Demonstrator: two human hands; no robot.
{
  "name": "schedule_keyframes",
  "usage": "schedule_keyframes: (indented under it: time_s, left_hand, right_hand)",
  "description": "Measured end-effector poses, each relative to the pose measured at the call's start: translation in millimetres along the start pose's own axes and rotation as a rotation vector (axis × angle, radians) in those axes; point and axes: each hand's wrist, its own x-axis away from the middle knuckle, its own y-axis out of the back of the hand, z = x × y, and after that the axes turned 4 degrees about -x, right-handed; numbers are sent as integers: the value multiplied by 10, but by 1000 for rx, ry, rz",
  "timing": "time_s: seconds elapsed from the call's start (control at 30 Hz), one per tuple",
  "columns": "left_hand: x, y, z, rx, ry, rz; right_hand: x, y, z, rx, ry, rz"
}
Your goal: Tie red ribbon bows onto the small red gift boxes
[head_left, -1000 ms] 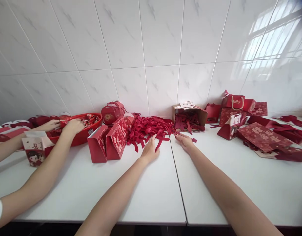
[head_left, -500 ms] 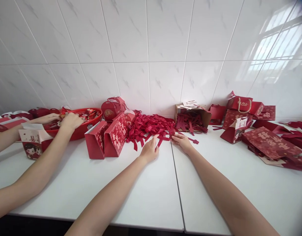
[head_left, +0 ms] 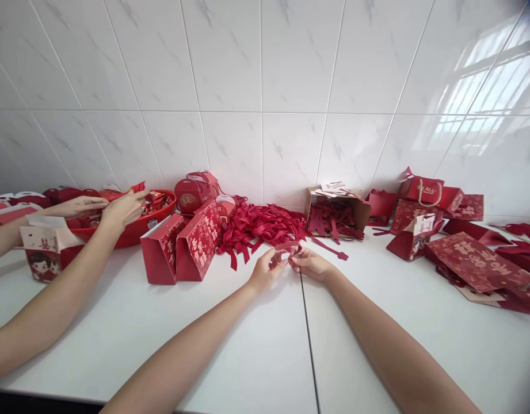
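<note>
Far L: a co-worker's hands are over the red basin of wrapped pieces, w/ a red packet at one set of fingertips; can't tell how firmly it's held. Printed box stands just beside that forearm, so an elbow swing cd knock it over. Next, two slant-sided boxes side by side, a round-ended box behind 'em.

Mid-table, the ribbon pile, loose ends trailing fwd: easy to snag b/c it's such a tangle & so close to the work.

And here's the action! L hand, fingers curled in, grips one end of a red strip; R hand pinches the other end, thumb to forefinger. Strip bows up betw. the two, just in front of the pile, over the table near its seam. Risk: it's thin, prob. springy, so a loose pinch cd let an end flick free; pulling too hard or bending too sharply might crease or tear it.

R of that, carton on its side, more strips at its mouth, poss. spilling if bumped. Stray strip lies near the R wrist, where a sleeve-less forearm cd sweep it. Far R: rope-handled bag atop stacked boxes, looks topple-prone, & flat printed packs overlapping.
</note>
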Motion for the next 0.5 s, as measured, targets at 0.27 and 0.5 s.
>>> schedule_keyframes:
  time_s: [0.27, 0.5]
  left_hand:
    - [6, -19, -13, 51, -1, -41]
    - [14, -23, -8, 75, -17, -32]
  right_hand:
    - [-24, 50, -6, -39, -57, 72]
    - [-16, 21, 4, -53, -78, 98]
